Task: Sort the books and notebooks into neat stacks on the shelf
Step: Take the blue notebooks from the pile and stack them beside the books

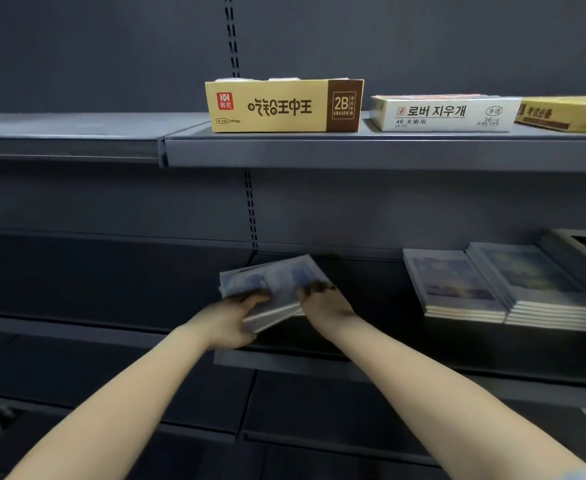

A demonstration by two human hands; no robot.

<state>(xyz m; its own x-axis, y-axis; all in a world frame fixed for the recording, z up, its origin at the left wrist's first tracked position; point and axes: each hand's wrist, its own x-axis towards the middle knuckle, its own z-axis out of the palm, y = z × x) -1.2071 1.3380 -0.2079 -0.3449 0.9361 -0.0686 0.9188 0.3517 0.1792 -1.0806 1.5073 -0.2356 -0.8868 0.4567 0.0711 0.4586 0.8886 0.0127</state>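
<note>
A bundle of blue-and-white notebooks [274,282] sits tilted on the middle shelf [319,362], near its centre. My left hand [231,322] grips the bundle's near left corner, thumb on top. My right hand [324,303] holds its right edge, fingers curled over the cover. Further right on the same shelf lie two neat stacks of similar notebooks, a lower one [452,284] and a taller one [540,285], side by side and touching.
The upper shelf [319,150] carries a yellow eraser box [282,105], a white eraser box [445,113] and another yellow box [568,112]. A dark book [585,258] leans at the far right. Dark shelves run to the left and below.
</note>
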